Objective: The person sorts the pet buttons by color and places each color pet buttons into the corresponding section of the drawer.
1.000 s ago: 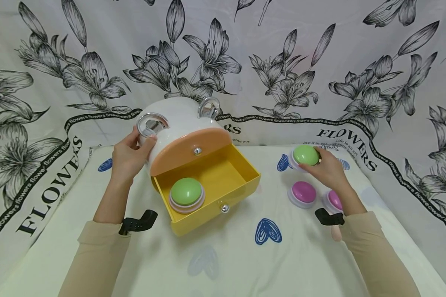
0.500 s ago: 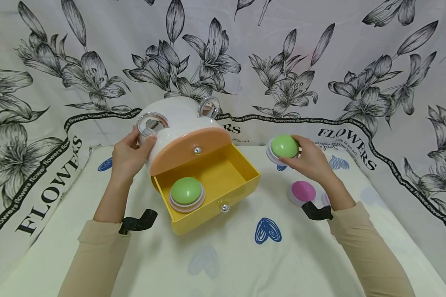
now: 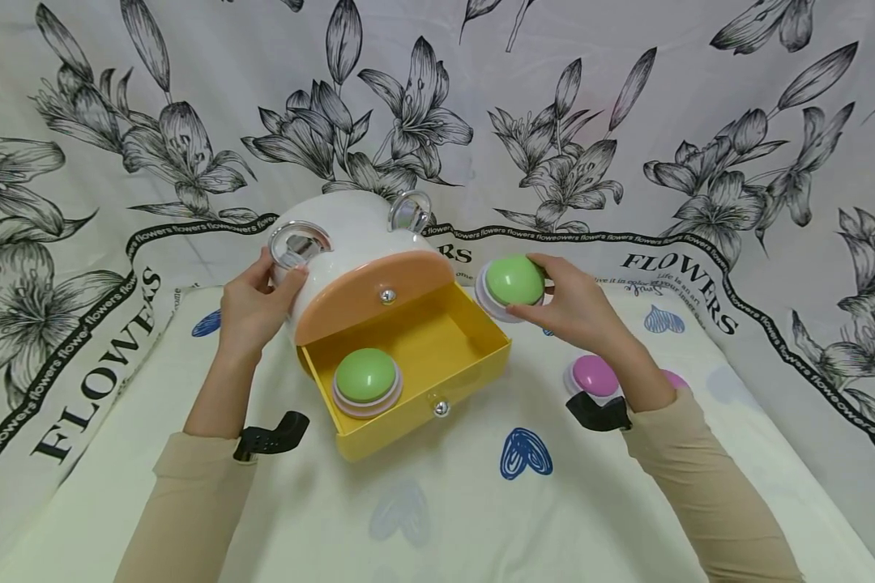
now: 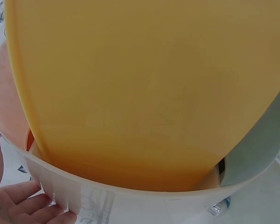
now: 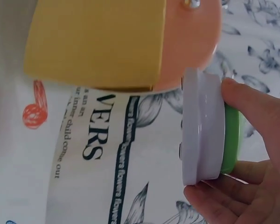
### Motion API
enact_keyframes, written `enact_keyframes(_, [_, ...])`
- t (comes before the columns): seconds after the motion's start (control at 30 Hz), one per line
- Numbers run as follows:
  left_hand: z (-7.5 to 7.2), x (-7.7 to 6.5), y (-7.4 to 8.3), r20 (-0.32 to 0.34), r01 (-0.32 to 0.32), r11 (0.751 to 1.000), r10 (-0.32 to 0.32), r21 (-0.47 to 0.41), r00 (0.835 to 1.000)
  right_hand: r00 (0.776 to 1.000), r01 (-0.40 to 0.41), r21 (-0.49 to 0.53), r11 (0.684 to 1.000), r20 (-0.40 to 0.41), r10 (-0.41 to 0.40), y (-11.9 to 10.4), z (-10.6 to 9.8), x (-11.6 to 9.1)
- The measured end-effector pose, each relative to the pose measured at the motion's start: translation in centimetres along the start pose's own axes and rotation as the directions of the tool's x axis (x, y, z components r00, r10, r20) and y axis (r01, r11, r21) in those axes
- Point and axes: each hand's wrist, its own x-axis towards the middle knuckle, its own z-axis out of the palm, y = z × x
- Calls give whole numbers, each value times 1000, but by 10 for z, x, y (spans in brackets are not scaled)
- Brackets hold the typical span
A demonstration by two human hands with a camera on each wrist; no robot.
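A white domed box (image 3: 360, 227) with an orange upper drawer (image 3: 379, 295) and a pulled-out yellow lower drawer (image 3: 423, 348) stands left of centre. My left hand (image 3: 258, 300) rests on its left side beside a chrome ring (image 3: 299, 245); in the left wrist view, fairly straight fingers (image 4: 35, 203) touch the white shell. A green push button (image 3: 364, 375) on a pale base sits in the left part of the yellow drawer. Another green push button (image 3: 514, 280) is pinched by its sides between thumb and fingers of my right hand (image 3: 572, 304), raised just beyond the drawer's right corner.
Two magenta push buttons stand on the cloth at the right: one (image 3: 594, 376) beneath my right wrist, the other (image 3: 675, 378) mostly hidden behind it. A second chrome ring (image 3: 410, 212) sits atop the box. A flower-printed curtain (image 3: 554, 154) hangs behind.
My right hand has carried the green push button leftward and slightly up, from above the magenta ones to beside the yellow drawer. The left hand and the box have stayed put.
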Motion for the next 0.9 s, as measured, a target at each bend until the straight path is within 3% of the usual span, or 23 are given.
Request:
enact_keyframes(0.47, [0,-1,0,-4,0,1000,0,-5,1000,979,122,4,993,164,-121,-44,19,5])
enact_keyframes(0.9, [-1,-2,2,-6,-8,1000,8,-2,1000,948,144,-56,988,292,-122,-57,47,13])
